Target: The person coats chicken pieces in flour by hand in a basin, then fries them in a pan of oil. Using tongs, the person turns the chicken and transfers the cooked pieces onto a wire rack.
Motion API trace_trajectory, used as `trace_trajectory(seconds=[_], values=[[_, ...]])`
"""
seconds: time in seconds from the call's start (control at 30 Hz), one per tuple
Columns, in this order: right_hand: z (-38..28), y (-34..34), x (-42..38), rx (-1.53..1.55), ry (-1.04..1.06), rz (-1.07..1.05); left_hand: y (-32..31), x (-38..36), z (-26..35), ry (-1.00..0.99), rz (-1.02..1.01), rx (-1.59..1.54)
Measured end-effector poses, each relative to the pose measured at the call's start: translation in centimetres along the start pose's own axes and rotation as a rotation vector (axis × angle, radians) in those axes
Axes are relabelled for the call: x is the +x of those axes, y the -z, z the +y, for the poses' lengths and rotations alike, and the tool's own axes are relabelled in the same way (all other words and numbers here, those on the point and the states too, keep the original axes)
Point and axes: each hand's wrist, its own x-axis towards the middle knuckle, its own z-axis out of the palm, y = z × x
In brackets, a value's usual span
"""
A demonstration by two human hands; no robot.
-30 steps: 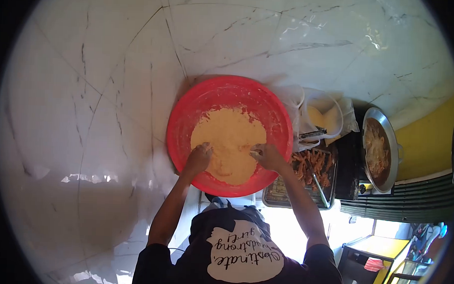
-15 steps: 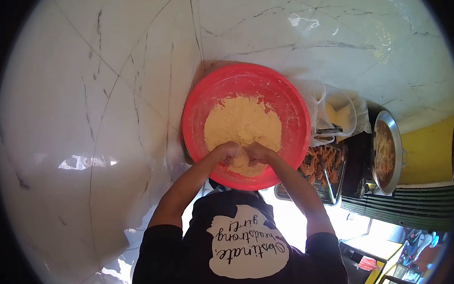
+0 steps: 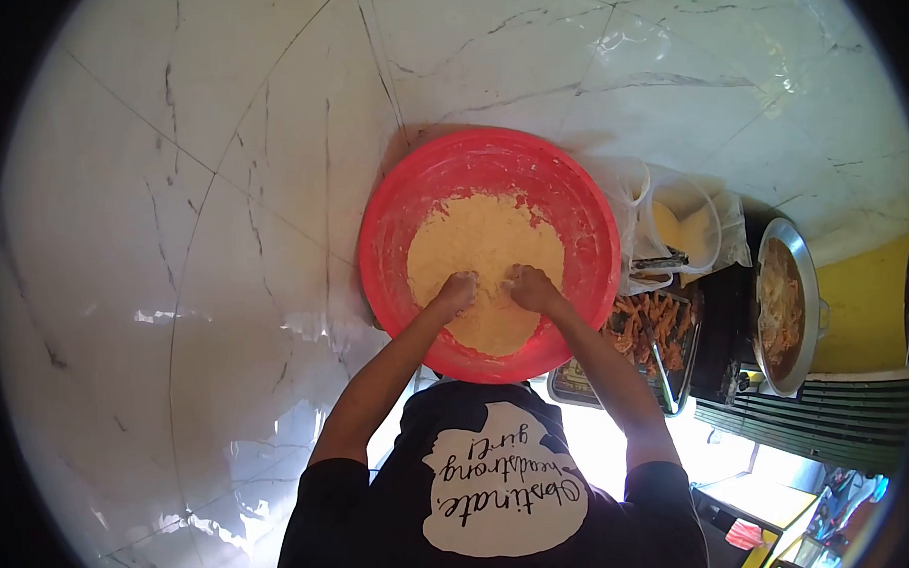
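A wide red basin (image 3: 388,232) holds a pale yellow floury mass (image 3: 481,230). My left hand (image 3: 458,292) is closed at the left of the mass, its fingertips dusted with flour and partly hidden. Across a small gap, my right hand (image 3: 531,289) is closed too, with flour on its fingers, touching or just above the mass. What either hand grips, if anything, is too small to make out.
Right of the basin lie a tray of fried pieces (image 3: 653,326) with tongs (image 3: 663,369) and a clear plastic container (image 3: 714,238) with yellow contents. Farther right, a metal pan (image 3: 799,346) holds food in liquid. Marbled tile (image 3: 238,176) lies around.
Both hands have moved slightly up in the basin and farther apart. The view has shifted a little.
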Motion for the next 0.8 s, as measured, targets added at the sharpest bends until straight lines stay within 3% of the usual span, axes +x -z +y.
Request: trace_trajectory(seconds=[0.17, 0.33, 0.4, 0.6, 0.7, 0.77, 0.8], values=[[-2.0, 0.0, -2.1, -0.269, 0.07, -0.151, 0.1, 0.4, -0.2, 0.007, 0.011, -0.006], [-1.7, 0.1, -1.8, -0.273, 0.134, -0.163, -0.3, -2.9, 1.6, 0.063, 0.033, -0.005], [-1.6, -0.3, -2.1, -0.329, 0.143, -0.152, -0.7, -3.3, 1.9, -0.023, 0.151, -0.067], [-1.0, -0.2, -1.2, -0.363, 0.205, -0.104, -0.5, -3.4, 1.6, 0.025, 0.071, -0.127], [-2.7, 2.7, -1.7, -0.14, 0.206, -0.144, -0.3, -4.2, 1.8, 0.057, 0.051, -0.163], [-3.2, 4.1, -2.2, 0.344, 0.024, -0.159, -0.5, -5.3, 2.7, 0.11, 0.055, -0.239], [-3.1, 4.5, -2.1, 0.344, 0.027, -0.157, -0.6, -5.8, 3.0, 0.168, 0.055, -0.31]])
